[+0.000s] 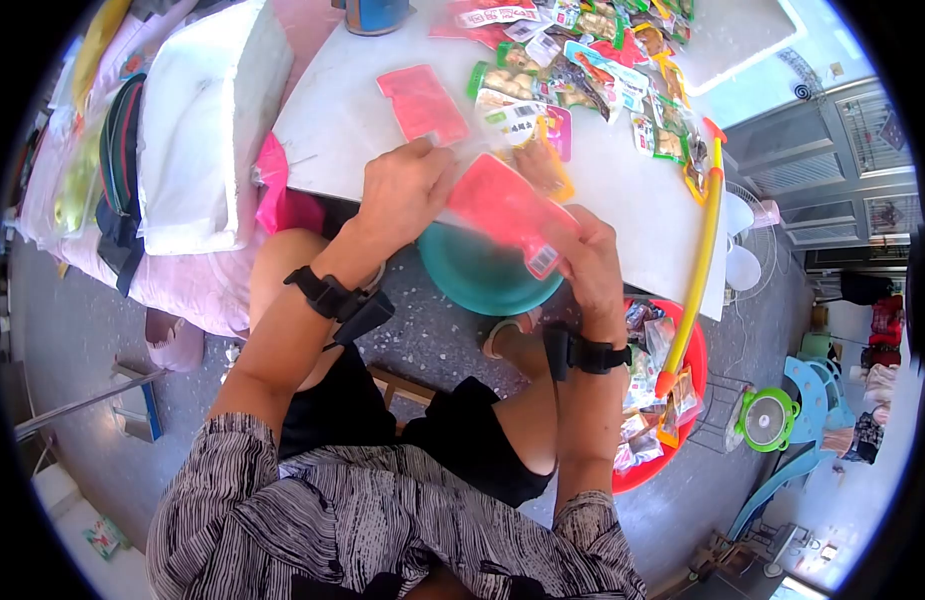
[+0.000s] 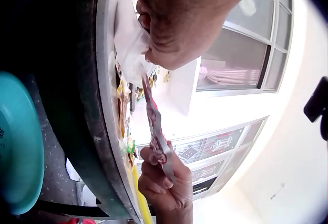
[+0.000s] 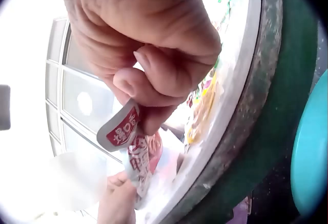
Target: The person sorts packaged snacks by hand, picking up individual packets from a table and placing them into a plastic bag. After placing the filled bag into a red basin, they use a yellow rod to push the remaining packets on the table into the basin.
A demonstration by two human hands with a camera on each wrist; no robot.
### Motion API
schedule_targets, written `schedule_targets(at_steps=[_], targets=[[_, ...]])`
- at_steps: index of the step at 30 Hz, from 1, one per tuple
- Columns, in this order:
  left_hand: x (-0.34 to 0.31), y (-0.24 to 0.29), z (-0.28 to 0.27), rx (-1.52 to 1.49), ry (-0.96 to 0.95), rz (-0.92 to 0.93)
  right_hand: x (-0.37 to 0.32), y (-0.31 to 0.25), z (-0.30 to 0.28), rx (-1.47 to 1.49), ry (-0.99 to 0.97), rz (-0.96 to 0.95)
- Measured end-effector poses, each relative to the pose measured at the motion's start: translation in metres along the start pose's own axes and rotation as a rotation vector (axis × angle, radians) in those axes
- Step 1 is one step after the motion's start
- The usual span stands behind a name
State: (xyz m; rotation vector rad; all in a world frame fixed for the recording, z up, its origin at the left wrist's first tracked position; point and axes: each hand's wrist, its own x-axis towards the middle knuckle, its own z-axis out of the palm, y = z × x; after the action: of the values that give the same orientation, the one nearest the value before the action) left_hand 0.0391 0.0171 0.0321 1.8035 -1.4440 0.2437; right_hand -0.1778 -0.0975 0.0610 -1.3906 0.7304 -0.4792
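Observation:
A red packet [image 1: 502, 205] is stretched between two hands above the table's front edge. My right hand [image 1: 592, 265] pinches its lower right end, thumb and fingers curled; the right wrist view shows white lettering on the packet [image 3: 141, 157]. At the packet's other end, my left hand [image 1: 407, 190] pinches translucent plastic [image 2: 130, 44] with curled fingers. The packet's tip meets that plastic; whether it is inside cannot be told. Another red packet [image 1: 422, 103] lies flat on the table beyond my left hand.
Many snack packets [image 1: 592, 80] cover the table's far part. A yellow tube [image 1: 697, 270] runs along its right side. Below are a teal basin [image 1: 487, 275] and a red basin [image 1: 694, 350] holding packets. A white foam box [image 1: 207, 130] stands left, a blue container [image 1: 377, 15] at the back.

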Motion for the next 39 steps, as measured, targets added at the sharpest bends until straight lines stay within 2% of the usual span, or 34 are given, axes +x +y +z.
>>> schedule_targets(at_steps=[5,8,11,14,16,18,20,22,25,27,29,31,32,34,36,39], targets=[[-0.002,0.004,0.002,0.074,-0.007,0.061,0.016,0.000,0.032,0.011,0.077,-0.053],[-0.004,0.007,0.003,0.057,-0.006,0.074,0.027,0.006,0.055,0.145,0.079,-0.097],[-0.003,0.010,0.001,0.021,0.026,0.080,0.039,0.006,0.064,0.136,-0.105,-0.088],[-0.003,0.009,-0.001,0.009,0.017,0.072,0.049,0.009,0.076,0.284,-0.185,-0.067],[-0.006,0.007,0.000,0.026,-0.015,0.052,0.053,0.014,0.075,-0.031,-0.124,-0.259],[-0.006,0.006,0.000,0.038,-0.054,0.026,0.053,0.011,0.078,-0.160,-0.036,-0.266],[-0.006,0.007,-0.002,0.038,-0.070,0.015,0.049,-0.003,0.086,-0.102,0.082,-0.097],[-0.005,0.009,-0.004,0.029,-0.066,0.019,0.058,0.012,0.087,-0.185,0.054,-0.222],[-0.003,0.011,-0.004,-0.021,0.029,0.022,0.064,0.016,0.092,0.090,-0.073,-0.146],[0.000,0.011,-0.008,-0.029,0.075,0.035,0.059,0.008,0.101,0.549,-0.082,0.056],[0.001,0.008,-0.009,-0.021,0.083,0.021,0.057,0.003,0.102,0.586,-0.185,0.050],[-0.002,0.002,-0.008,0.006,0.052,-0.019,0.057,0.010,0.097,0.369,-0.266,-0.168],[-0.004,-0.001,-0.006,0.013,0.002,-0.039,0.060,0.023,0.085,0.128,-0.291,-0.380],[-0.007,-0.008,-0.004,0.026,-0.081,-0.087,0.057,0.006,0.076,-0.129,-0.210,-0.369],[-0.004,-0.005,-0.009,0.060,-0.047,-0.088,0.047,-0.024,0.068,-0.145,0.009,0.070],[-0.005,-0.003,-0.011,0.112,-0.019,-0.084,0.074,-0.023,0.062,-0.280,0.183,-0.163]])
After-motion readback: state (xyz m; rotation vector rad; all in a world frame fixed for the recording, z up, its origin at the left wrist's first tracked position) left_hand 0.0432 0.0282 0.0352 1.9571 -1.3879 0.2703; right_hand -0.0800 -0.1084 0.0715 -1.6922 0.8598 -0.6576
